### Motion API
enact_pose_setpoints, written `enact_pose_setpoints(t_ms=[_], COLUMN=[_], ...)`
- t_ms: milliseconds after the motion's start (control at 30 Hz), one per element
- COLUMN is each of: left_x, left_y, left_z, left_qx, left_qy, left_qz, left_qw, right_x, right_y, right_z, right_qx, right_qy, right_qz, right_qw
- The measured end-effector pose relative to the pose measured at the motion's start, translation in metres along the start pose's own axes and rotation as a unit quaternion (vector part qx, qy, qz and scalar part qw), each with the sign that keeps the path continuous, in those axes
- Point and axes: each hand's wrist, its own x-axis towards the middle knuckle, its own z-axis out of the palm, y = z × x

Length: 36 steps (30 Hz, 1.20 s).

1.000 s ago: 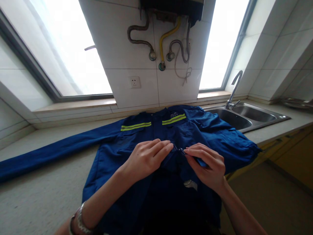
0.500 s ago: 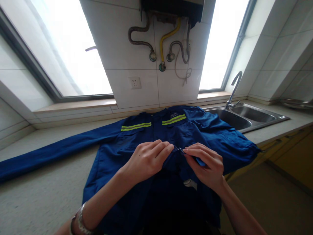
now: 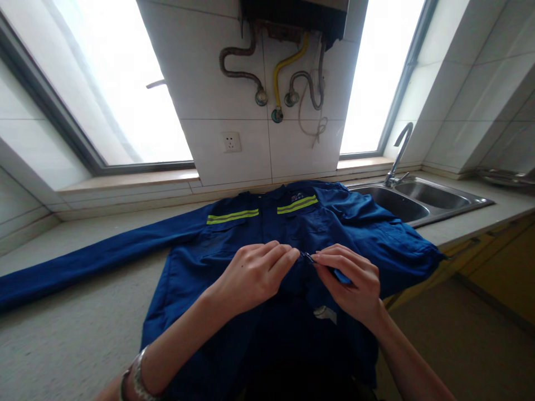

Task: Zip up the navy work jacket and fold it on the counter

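Inching rightward goes the left hand (image 3: 254, 275) since the earlier frame, while the right hand (image 3: 357, 281) edges slightly left, so the gap between their fingertips is narrower now! Both work over the long-sleeved blue cloth work jacket (image 3: 188, 289), which lies spread across the pale, speckled desk (image 3: 83, 334), its collar at the far side by the white tiled wall (image 3: 221, 167). And look at the grip: left thumb and fingers pressed together, pinching the jacket's front; right thumb and fingers pinching a small, dark, shiny strip (image 3: 307, 257) at the middle, too small to make out exactly. Two yellow-green striped bands cross the chest, just beyond the hands. Out to the left stretches one sleeve, nearly straight; the other lies rumpled at right, close to the steel double-bowl sink (image 3: 478, 201) with its curved chrome tap (image 3: 391, 179). Nearer, below the right hand, a whitish patch (image 3: 326, 314) shows on the dark cloth. Around the left wrist sits a pale bracelet (image 3: 139, 379).
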Motion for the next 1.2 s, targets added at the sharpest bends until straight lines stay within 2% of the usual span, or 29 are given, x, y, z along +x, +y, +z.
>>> enact_pose_setpoints(t_ms=[200, 400, 800, 900, 1067, 1200], left_x=[0.000, -0.001, -0.006, -0.005, -0.005, -0.006], left_y=[-0.001, 0.001, 0.005, 0.007, 0.009, 0.007], left_z=[0.001, 0.002, 0.012, 0.011, 0.010, 0.010], left_qx=[-0.004, 0.041, 0.043, 0.037, 0.029, 0.026], left_qy=[-0.006, 0.013, 0.062, 0.062, 0.047, 0.045], left_qz=[0.008, 0.028, 0.056, 0.054, 0.036, 0.046], left_qw=[1.000, 0.999, 0.996, 0.996, 0.998, 0.998], right_x=[0.000, 0.003, 0.004, 0.003, 0.000, 0.000], right_y=[-0.001, -0.004, -0.002, -0.002, -0.002, -0.001], right_z=[-0.001, -0.002, -0.007, -0.007, -0.006, -0.006], right_qx=[0.002, 0.015, 0.017, 0.006, -0.039, -0.015], right_qy=[-0.004, -0.019, -0.014, -0.018, 0.024, 0.005], right_qz=[0.007, 0.026, 0.042, 0.039, 0.090, 0.082], right_qw=[1.000, 0.999, 0.999, 0.999, 0.995, 0.997])
